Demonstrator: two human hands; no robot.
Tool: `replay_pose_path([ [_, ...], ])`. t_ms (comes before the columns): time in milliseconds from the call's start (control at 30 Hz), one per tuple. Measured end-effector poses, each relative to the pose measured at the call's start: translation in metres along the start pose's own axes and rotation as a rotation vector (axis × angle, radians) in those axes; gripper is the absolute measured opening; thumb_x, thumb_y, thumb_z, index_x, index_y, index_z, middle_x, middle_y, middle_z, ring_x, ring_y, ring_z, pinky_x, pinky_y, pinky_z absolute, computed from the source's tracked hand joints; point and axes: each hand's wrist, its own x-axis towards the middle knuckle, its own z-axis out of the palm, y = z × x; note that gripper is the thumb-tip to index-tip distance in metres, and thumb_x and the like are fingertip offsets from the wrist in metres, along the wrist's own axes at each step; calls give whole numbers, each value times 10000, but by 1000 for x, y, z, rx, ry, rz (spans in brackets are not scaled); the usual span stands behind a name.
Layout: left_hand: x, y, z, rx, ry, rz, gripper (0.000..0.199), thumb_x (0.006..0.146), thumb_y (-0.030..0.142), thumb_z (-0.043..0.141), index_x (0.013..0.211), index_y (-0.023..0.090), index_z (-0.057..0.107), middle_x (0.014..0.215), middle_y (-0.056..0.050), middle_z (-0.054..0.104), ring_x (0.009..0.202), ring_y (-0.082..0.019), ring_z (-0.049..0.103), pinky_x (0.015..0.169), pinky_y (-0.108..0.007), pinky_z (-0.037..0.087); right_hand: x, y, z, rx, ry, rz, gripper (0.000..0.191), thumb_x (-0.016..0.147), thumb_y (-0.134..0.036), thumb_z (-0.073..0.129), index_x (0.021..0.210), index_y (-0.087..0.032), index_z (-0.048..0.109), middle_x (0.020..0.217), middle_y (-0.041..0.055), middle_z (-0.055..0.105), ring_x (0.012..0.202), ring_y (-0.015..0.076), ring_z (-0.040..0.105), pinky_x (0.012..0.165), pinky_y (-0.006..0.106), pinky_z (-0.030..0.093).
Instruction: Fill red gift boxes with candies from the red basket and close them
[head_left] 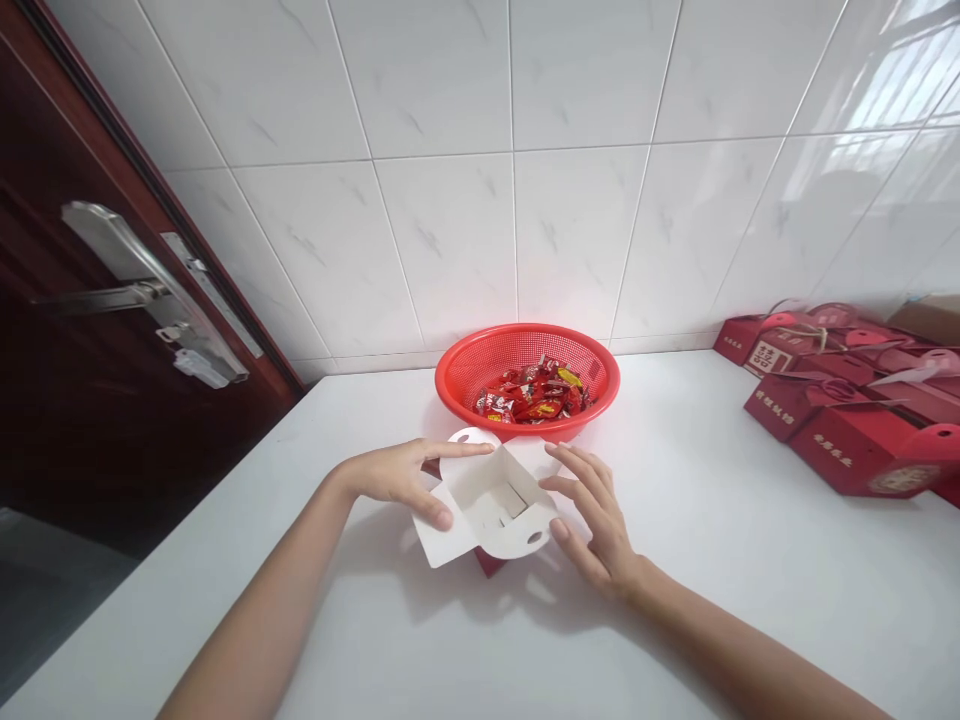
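In the head view an unfolded gift box (480,490), white inside and red outside, stands on the white table with its flaps spread outward. Nothing lies inside it that I can see. My left hand (401,475) rests on the left flap, thumb and forefinger stretched apart. On the other side my right hand (596,510) touches the right flaps with its fingers spread. Just behind the box is a red plastic basket (450,385) holding several red-wrapped snack packets (536,390).
Several closed red gift boxes (862,430) are grouped on the right of the table (360,640). A white tiled wall (442,240) runs along the back. To the left is a dark red door (67,380) with a metal handle (150,290).
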Motion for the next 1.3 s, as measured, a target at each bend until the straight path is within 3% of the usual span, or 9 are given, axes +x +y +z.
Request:
replay_pose_path([
  [167, -17, 19, -3, 144, 82, -31, 814, 777, 546, 747, 1508, 430, 408, 1601, 48, 396, 1427, -303, 426, 1149, -362, 377, 2, 6, -4, 95, 142, 156, 268, 997, -269, 395, 1242, -246, 502, 1430, 134, 542, 1342, 327, 461, 1049, 554, 397],
  [300, -28, 27, -6, 83, 99, 35, 636, 885, 539, 639, 1480, 391, 473, 1572, 42, 445, 1409, -278, 456, 1123, -347, 419, 3, 20, 0, 136, 242, 345, 193, 1010, -288, 404, 1100, -248, 570, 1249, 112, 638, 1204, 294, 551, 979, 495, 443],
  [500, -32, 34, -20, 32, 330, 136, 579, 907, 598, 589, 1414, 318, 577, 1500, -8, 542, 1388, -295, 484, 1140, -416, 433, 0, 40, 14, 186, 49, 634, 189, 920, -299, 452, 808, -222, 584, 849, 56, 674, 831, 240, 628, 806, 407, 489],
  [600, -5, 44, -34, 7, 439, 121, 573, 888, 585, 609, 1358, 257, 625, 1424, -44, 614, 1327, -280, 546, 1117, -386, 456, 1, 41, 19, 223, -69, 691, 178, 869, -260, 454, 751, -212, 579, 802, 51, 679, 782, 226, 628, 726, 364, 495],
  [767, 75, 63, -54, 218, 242, 97, 657, 820, 558, 673, 1365, 196, 611, 1406, -93, 620, 1299, -289, 559, 1066, -347, 464, 5, 37, 20, 228, -129, 671, 171, 828, -217, 475, 699, -209, 588, 758, 47, 675, 751, 219, 614, 682, 338, 484],
  [900, 135, 70, -49, 562, 103, 14, 918, 710, 606, 742, 1517, 291, 439, 1554, -117, 455, 1400, -395, 428, 1081, -459, 429, 7, 37, 20, 214, -137, 672, 187, 835, -220, 472, 688, -207, 586, 733, 49, 668, 708, 218, 604, 649, 336, 483],
  [1067, 176, 65, -32, 711, -7, 12, 1151, 576, 377, 828, 1583, 354, 272, 1614, -122, 351, 1394, -458, 397, 1018, -525, 456, 8, 37, 22, 184, -106, 657, 193, 808, -186, 473, 635, -218, 553, 664, 35, 628, 633, 201, 567, 590, 316, 455],
  [1167, 185, 62, -34, 699, 38, 49, 1090, 577, 331, 815, 1560, 320, 344, 1516, -153, 479, 1278, -448, 512, 963, -503, 480, 7, 37, 23, 187, -114, 654, 199, 807, -178, 467, 626, -218, 537, 659, 33, 622, 630, 196, 560, 595, 317, 456],
  [1300, 189, 57, -50, 607, 148, 122, 725, 686, 305, 735, 1388, 303, 556, 1330, -99, 634, 1151, -353, 599, 916, -398, 488, 7, 38, 23, 199, -135, 666, 193, 808, -177, 463, 634, -218, 533, 676, 35, 625, 656, 202, 568, 617, 323, 461],
])
